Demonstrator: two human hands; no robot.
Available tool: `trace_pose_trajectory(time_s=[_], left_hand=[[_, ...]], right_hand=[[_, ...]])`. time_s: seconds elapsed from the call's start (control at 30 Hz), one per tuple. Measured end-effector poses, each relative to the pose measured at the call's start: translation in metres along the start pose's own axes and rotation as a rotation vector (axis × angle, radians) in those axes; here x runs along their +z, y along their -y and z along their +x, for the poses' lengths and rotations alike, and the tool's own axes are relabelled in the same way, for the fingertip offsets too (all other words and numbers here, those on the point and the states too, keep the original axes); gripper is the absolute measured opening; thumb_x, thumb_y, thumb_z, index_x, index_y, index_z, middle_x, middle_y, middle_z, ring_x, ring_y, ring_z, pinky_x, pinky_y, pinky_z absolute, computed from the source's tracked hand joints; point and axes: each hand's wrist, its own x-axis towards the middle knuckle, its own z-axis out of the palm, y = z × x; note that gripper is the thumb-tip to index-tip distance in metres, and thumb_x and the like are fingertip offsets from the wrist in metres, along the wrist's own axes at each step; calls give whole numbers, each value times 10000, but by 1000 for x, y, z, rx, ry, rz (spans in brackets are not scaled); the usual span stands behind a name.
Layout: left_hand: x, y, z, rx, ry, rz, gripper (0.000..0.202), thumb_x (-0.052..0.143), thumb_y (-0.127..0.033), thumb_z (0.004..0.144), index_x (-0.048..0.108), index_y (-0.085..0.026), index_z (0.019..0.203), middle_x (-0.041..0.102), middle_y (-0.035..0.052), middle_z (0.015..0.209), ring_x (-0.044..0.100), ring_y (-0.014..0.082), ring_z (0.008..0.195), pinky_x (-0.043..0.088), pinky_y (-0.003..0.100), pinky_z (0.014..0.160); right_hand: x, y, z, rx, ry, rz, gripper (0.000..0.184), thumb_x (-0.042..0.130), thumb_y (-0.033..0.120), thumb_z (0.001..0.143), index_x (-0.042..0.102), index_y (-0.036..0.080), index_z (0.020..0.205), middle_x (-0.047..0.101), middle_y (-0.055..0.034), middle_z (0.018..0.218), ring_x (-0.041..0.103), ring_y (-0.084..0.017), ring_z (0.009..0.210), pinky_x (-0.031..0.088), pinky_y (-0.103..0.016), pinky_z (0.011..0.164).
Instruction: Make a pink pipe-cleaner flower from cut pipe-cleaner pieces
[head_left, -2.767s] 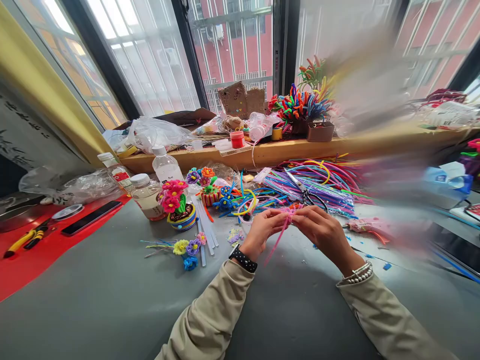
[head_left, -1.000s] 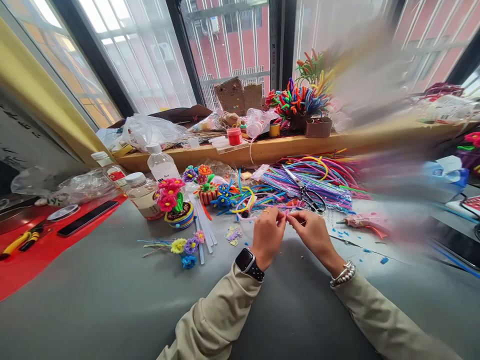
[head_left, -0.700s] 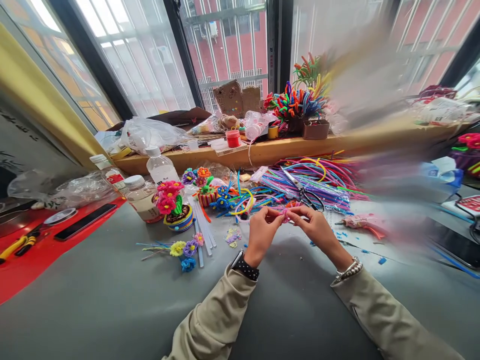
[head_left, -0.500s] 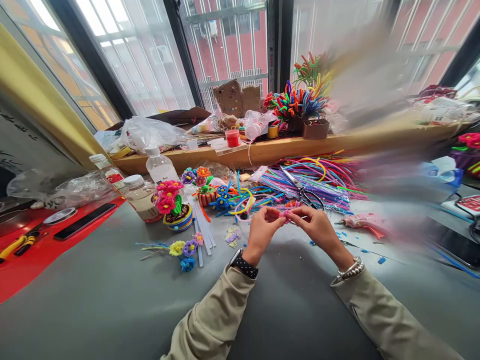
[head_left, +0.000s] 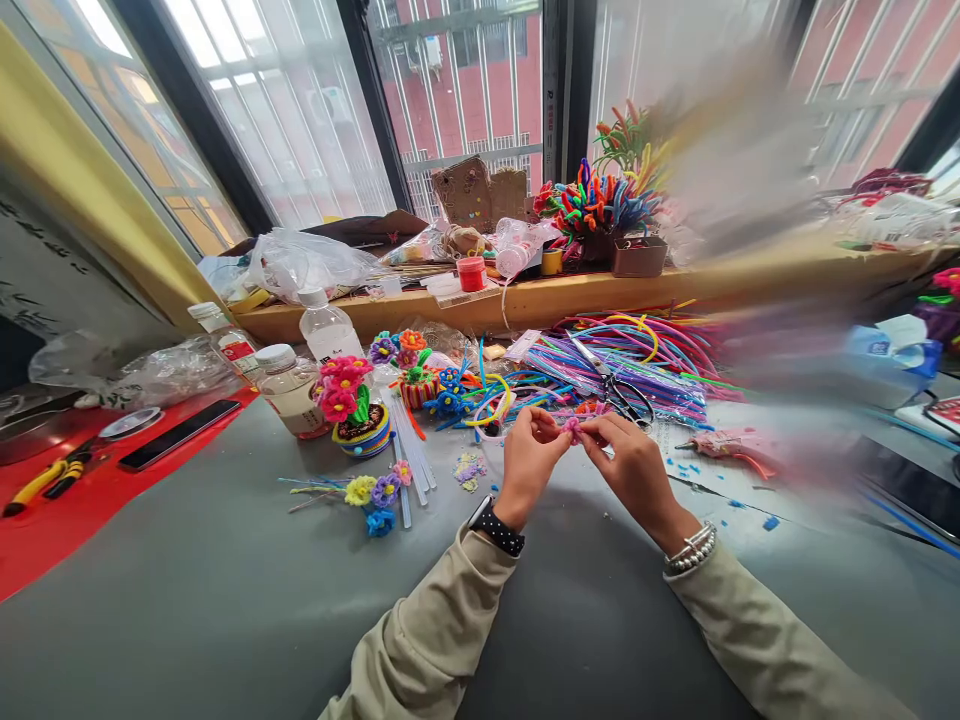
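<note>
A small pink pipe-cleaner flower (head_left: 572, 430) is pinched between my two hands above the grey table. My left hand (head_left: 529, 455) grips its left side with thumb and fingertips. On the other side, my right hand (head_left: 630, 465) has its thumb and forefinger closed on it, the back of the hand turned partly up. Just beyond my fingers lie scissors (head_left: 611, 378) with black handles, on a heap of coloured pipe cleaners (head_left: 637, 350). Finished pipe-cleaner flowers (head_left: 379, 495) on stems rest left of my left hand.
Left stand a potted pink flower (head_left: 360, 425) and several bottles (head_left: 289, 390). Clear glue sticks (head_left: 411, 450) lie beside the pot. A pink glue gun (head_left: 727, 443) is at the right, near a phone (head_left: 907, 485). Yellow-handled pliers (head_left: 49, 480) rest on red cloth. A blur covers the right side.
The view has shifted slightly, so the table things sit a little further right. My right hand has turned a little around the pink flower; both hands still pinch it.
</note>
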Motion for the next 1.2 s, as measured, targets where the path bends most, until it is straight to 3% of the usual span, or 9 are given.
trace_pose_trajectory(time_s=[0.17, 0.37, 0.63, 0.73, 0.8, 0.9, 0.97, 1.07, 1.2], left_hand=[[-3, -4, 0, 43, 40, 77, 260, 635, -229, 597, 425, -171, 738, 554, -10, 642, 555, 106, 600, 437, 243, 584], [-5, -6, -2, 36, 55, 84, 257, 631, -192, 579, 418, -174, 722, 560, -13, 619, 562, 113, 591, 432, 239, 567], [-4, -3, 0, 4, 17, 107, 253, 623, -181, 568, 407, -172, 700, 530, -22, 614, 530, 101, 576, 421, 228, 553], [-4, -3, 0, 60, 18, 156, 222, 609, -181, 595, 438, -171, 736, 549, -6, 661, 548, 116, 614, 439, 251, 588], [-4, -8, -2, 177, -24, 219, 198, 601, -178, 617, 484, -172, 777, 575, 17, 735, 562, 139, 707, 445, 286, 673], [-7, -19, -7, 398, -88, 267, 151, 571, -201, 676, 557, -185, 826, 605, 44, 855, 550, 163, 859, 410, 312, 802], [-8, -27, -11, 472, -55, 216, 113, 533, -234, 722, 591, -195, 810, 620, 42, 846, 562, 155, 835, 427, 285, 778], [-7, -32, -16, 470, 48, 158, 130, 515, -277, 743, 618, -196, 745, 632, 37, 771, 579, 142, 745, 454, 258, 713], [-2, -26, -15, 287, 100, 128, 202, 579, -330, 690, 615, -169, 806, 634, 64, 817, 594, 152, 728, 478, 270, 685]], right_hand=[[0, -7, 2, -60, 32, 35, 271, 433, 247, 815, 527, 201, 1065, 566, -83, 937, 553, -187, 805, 477, -323, 690], [2, -8, 1, -181, 47, -79, 179, 425, 187, 815, 593, 190, 876, 599, -72, 797, 543, -198, 779, 458, -339, 709], [6, 0, -3, -186, -22, -182, 202, 403, 182, 822, 601, 159, 850, 607, -85, 755, 540, -201, 753, 442, -331, 697], [5, 2, -3, -92, -13, -100, 184, 419, 203, 813, 599, 171, 837, 612, -72, 758, 549, -191, 732, 442, -319, 674], [3, 2, -2, 13, -18, -7, 172, 438, 237, 805, 597, 178, 834, 619, -64, 776, 555, -176, 698, 446, -308, 646], [-1, -1, 1, 239, -87, 168, 188, 496, 324, 768, 597, 174, 819, 635, -60, 771, 571, -165, 645, 453, -295, 602], [-4, -6, 3, 408, -148, 325, 244, 538, 386, 726, 593, 163, 808, 641, -60, 723, 583, -168, 620, 452, -287, 562], [-5, -13, 7, 575, -221, 560, 302, 592, 423, 666, 586, 146, 785, 635, -51, 640, 582, -165, 584, 427, -265, 495], [-3, -12, 8, 611, -220, 763, 283, 640, 394, 627, 586, 142, 745, 623, -36, 620, 564, -140, 564, 406, -242, 467]])
